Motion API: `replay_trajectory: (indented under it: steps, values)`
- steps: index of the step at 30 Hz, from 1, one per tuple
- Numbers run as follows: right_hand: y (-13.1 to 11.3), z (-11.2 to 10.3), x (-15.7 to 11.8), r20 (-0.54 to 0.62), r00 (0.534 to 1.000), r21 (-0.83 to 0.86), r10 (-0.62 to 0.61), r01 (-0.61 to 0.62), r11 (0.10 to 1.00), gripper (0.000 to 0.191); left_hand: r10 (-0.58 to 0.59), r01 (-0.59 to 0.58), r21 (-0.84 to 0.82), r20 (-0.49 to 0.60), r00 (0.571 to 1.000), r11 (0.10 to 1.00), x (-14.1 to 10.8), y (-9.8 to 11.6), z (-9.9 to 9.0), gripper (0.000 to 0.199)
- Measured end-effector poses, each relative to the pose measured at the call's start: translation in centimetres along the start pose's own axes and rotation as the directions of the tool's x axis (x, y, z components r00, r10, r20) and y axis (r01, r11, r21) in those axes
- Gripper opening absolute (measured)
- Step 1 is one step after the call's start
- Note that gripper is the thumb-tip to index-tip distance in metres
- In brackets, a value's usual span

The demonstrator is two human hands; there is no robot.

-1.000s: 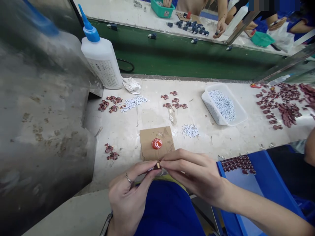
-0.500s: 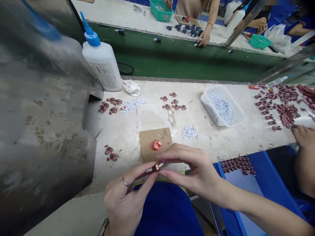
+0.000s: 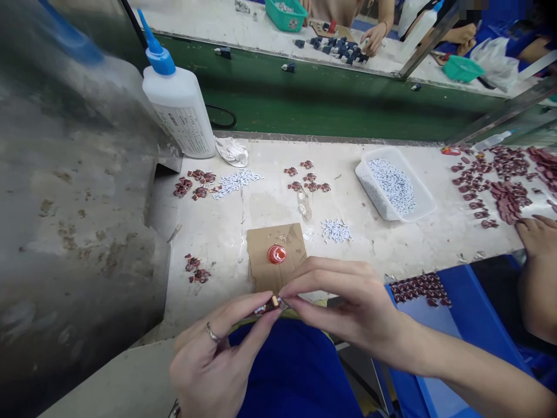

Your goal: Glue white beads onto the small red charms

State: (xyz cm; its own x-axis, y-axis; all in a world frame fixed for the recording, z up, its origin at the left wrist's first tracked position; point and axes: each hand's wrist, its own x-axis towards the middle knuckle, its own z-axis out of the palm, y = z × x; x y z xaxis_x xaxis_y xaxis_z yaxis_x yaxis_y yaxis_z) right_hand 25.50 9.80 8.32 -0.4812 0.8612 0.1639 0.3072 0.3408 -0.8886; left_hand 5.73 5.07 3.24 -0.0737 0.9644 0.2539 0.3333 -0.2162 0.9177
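Observation:
Between the thumb and index finger of my left hand (image 3: 217, 354) is a small dark-brown figure piece (image 3: 270, 304) with a tan tip and white bits along its edge. My right hand (image 3: 348, 293) pinches at its right end, where a tiny white piece (image 3: 279, 300) shows between the fingertips, mostly covered. Just beyond the hands lies a square of brown cardboard (image 3: 256, 247) bearing a small round cap of shiny red-orange liquid (image 3: 277, 253). A little heap of white-blue bits (image 3: 336, 231) sits to the right of the cardboard.
Brown pieces lie in clusters at left (image 3: 198, 270) and centre (image 3: 308, 177). A white-blue heap (image 3: 238, 183), glue bottle (image 3: 178, 110) and metal housing (image 3: 87, 203) stand left. Right are a plastic tub (image 3: 424, 200), blue tray (image 3: 474, 302) and another person's hand (image 3: 539, 235). A green conveyor (image 3: 313, 107) runs behind.
Both hands have shifted slightly down and left, and my right fingertips have closed in tighter at the brown piece's end. Across the conveyor, a co-worker's hand has drawn back from its edge.

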Motion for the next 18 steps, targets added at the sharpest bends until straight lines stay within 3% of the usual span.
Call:
replay_trajectory:
  steps: [8, 14, 18]
  values:
    - [-0.80, 0.09, -0.30, 0.052, 0.987, -0.264, -0.150, 0.158, 0.951, 0.015, 0.138, -0.132, 0.078, -0.079, 0.987, 0.988, -0.58, 0.28, -0.22, 0.035]
    - [-0.98, 0.51, -0.80, 0.072, 0.967, -0.417, -0.243, 0.251, 0.874, 0.024, 0.049, -0.048, 0.054, -0.022, 0.999, 0.997, -0.61, -0.06, -0.03, 0.037]
    - [-0.77, 0.57, -0.83, 0.055, 0.966, -0.429, -0.253, 0.252, 0.868, 0.025, 0.008, -0.006, 0.046, -0.059, 0.998, 0.999, -0.36, -0.12, 0.12, 0.031]
